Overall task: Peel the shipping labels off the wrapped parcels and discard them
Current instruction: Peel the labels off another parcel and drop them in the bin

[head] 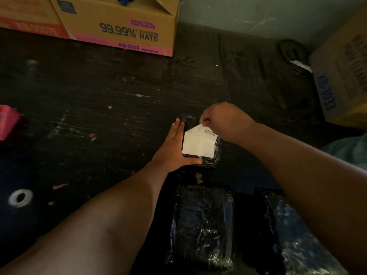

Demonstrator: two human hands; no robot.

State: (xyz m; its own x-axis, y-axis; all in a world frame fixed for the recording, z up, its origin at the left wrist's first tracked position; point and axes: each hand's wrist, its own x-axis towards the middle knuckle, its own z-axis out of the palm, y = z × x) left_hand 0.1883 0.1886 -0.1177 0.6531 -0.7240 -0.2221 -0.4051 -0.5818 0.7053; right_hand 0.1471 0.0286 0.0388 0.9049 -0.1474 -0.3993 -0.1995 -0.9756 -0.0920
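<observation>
- Landmark: the parcel (pixel 208 155) I'm working on, small, black shiny wrap, lying on the dark floor (pixel 99 116).
- Big cardboard box (pixel 119 24) printed "99.99% RATE" sits well beyond it, to the far left; another box (pixel 345 76) is far right of it.
- Two more wrapped parcels (pixel 202 225) lie nearer me than the landmark, side by side. No labels visible on their tops.
- Step in hand: mid-peel on the label (pixel 198 143).
- My left hand (pixel 174 147) braces the parcel's left edge: fingers straight along the side, thumb hooked under the near edge.
- My right hand (pixel 220 120) is at the parcel's far end, fingers closed in a pinch on the label's far corner.
- Label: white, far part lifted and folded back toward me, blank underside showing, some print visible near my pinch. The near part looks stuck down.
- Next move, my guess: pull low and steady toward me, keep the parcel pinned so the label doesn't tear. Then bin it; no bin in sight.
</observation>
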